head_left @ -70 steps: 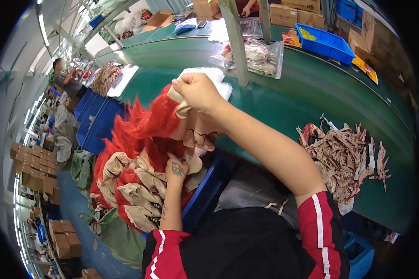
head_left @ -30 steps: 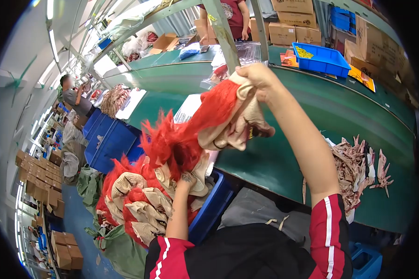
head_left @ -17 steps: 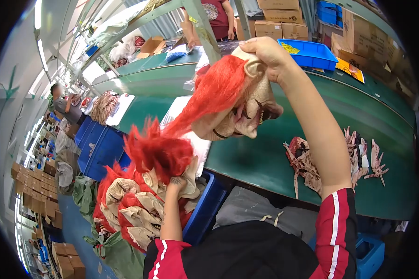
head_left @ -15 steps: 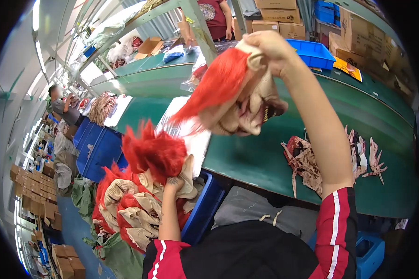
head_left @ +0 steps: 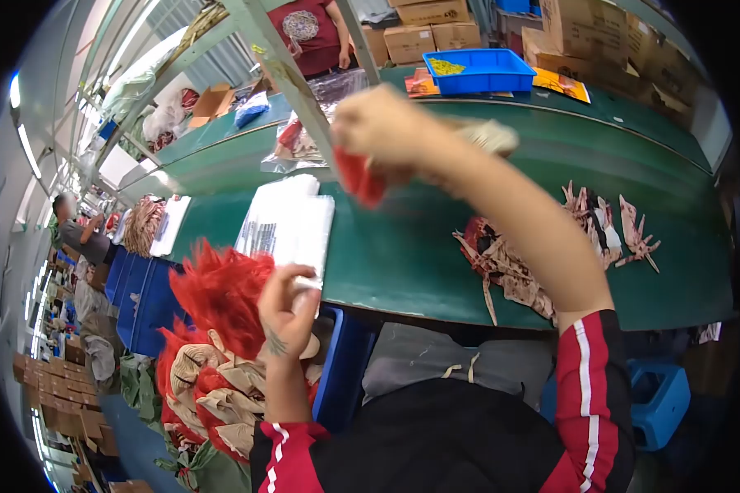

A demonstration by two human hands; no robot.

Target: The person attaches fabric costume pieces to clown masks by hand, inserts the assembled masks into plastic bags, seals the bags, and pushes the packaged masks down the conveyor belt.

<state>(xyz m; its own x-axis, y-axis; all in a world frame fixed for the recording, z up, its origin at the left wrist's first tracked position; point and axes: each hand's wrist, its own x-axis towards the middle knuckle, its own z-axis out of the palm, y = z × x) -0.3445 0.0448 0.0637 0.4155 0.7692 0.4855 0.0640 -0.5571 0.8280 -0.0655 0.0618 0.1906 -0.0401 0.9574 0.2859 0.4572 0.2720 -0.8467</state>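
My right hand (head_left: pixel 382 127), blurred by motion, is closed on a mask with red hair (head_left: pixel 358 177) above the green table (head_left: pixel 403 263); a beige part of it shows beyond my forearm. My left hand (head_left: pixel 289 312) is raised with thumb and fingers apart and nothing between them. It is beside a heap of red-haired beige masks (head_left: pixel 222 287) that fills a blue bin (head_left: pixel 333 361). Just past my left fingers, a stack of white plastic bags (head_left: pixel 292 226) lies on the table.
Hand-shaped pieces (head_left: pixel 510 267) lie in a pile on the right. A blue tray (head_left: pixel 481 72) with yellow items stands across the table. One person (head_left: pixel 308 37) stands opposite, another (head_left: pixel 82 234) at far left. A metal post (head_left: pixel 284 74) rises ahead. A blue stool (head_left: pixel 658 403) is at lower right.
My right hand has swung left and lowered with the mask, which is now mostly hidden. My left hand has let go of the heaped masks and lifted. The view has turned to the right.
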